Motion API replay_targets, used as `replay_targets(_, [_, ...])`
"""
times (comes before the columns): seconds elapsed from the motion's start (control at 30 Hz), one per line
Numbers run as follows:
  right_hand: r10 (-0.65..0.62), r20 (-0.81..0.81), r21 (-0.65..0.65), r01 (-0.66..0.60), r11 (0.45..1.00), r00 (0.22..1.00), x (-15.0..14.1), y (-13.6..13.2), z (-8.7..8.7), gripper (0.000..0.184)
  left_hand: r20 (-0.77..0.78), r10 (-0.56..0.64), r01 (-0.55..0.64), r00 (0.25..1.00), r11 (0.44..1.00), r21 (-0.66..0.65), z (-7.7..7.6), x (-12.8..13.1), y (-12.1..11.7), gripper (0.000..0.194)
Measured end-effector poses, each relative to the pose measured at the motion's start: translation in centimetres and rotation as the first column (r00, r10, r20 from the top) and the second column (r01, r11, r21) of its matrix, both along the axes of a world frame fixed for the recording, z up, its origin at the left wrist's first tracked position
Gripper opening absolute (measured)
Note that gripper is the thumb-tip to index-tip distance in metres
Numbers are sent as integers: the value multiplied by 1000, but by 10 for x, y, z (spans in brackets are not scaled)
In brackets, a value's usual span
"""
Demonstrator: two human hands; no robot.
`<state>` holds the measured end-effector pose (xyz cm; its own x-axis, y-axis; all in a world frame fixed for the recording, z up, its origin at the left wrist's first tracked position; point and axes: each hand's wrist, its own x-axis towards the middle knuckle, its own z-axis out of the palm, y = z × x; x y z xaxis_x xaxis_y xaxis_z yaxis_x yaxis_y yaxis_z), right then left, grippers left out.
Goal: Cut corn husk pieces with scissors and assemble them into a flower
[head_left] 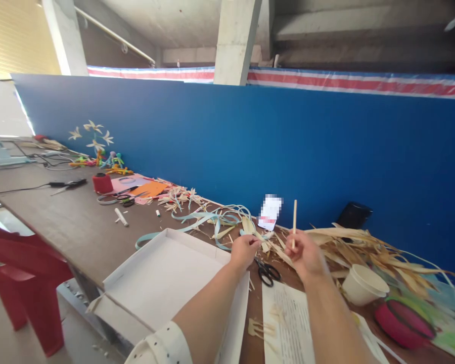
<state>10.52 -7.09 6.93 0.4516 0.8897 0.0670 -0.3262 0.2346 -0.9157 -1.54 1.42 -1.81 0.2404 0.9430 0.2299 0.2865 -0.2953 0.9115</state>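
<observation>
- Head view: a thin stick (294, 217) stands nearly upright above the bench (79, 217), toward the back edge, in the right fingers (290, 245), which are closed around its lower part.
- The left fingers (253, 242) are drawn together beside it, apart from the stick, over the corner of a white tray (174, 268); whether they pinch something small, I cannot tell.
- Judged by the stick alone, the work looks early: its visible length is bare, with no husk or ribbon joined to it.
- What seems done sits toward the bench's far left end, by the back edge: white flowers (94, 144) standing upright, with small colourful figures (116, 161) near their foot. Whether they belong with the stick is unclear.
- Loose stuff remains unassembled: pale-blue ribbon (197, 218) and dry husks (333, 237) along the back edge. Black scissors (267, 272) lie between the hands, in neither.
- How much is left cannot be judged from this.
- The stick's lower end is hidden by the right hand, and the scissors' blades are hard to make out.
- The phone (269, 212) by the back edge has a blurred-out screen; the print on the paper sheet (288, 318) is unreadable, and the right forearm covers part of it.
- A pink object (398, 326) near the right is smeared.
</observation>
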Motion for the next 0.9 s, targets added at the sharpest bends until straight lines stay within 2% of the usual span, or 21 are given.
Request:
replay_targets(0.1, [-32,52,-12,33,999,998,-5,26,-27,16,117,16,-14,993,1000,-19,-5,3,10,20])
replay_targets(0.23, [-92,99,-46,97,994,991,-4,30,-59,31,141,74,-81,987,996,43,-8,7,17,15])
replay_targets(0.33, [-57,116,-41,62,997,992,0,26,-72,32,263,39,-11,964,994,-106,-7,9,19,14])
replay_targets(0.43, [47,143,-20,-45,999,989,1,22,-80,36,474,30,128,880,946,-297,-3,9,22,15])
replay_targets(0.5, [104,159,-25,-102,995,982,0,21,-84,41,574,49,200,818,910,-363,0,7,23,14])
replay_targets(0.57, [120,192,-40,-115,993,974,0,21,-89,38,625,70,245,777,882,-403,3,5,24,14])
replay_targets(0.7, [93,308,-70,-75,995,947,2,24,-92,37,651,54,297,757,859,-417,7,1,21,17])
replay_targets(0.77, [45,388,-110,-2,994,920,5,24,-90,39,650,31,319,759,854,-412,9,1,19,18])
replay_targets(0.9, [-21,626,-149,146,978,780,9,22,-85,45,664,-5,365,748,838,-406,10,2,15,22])
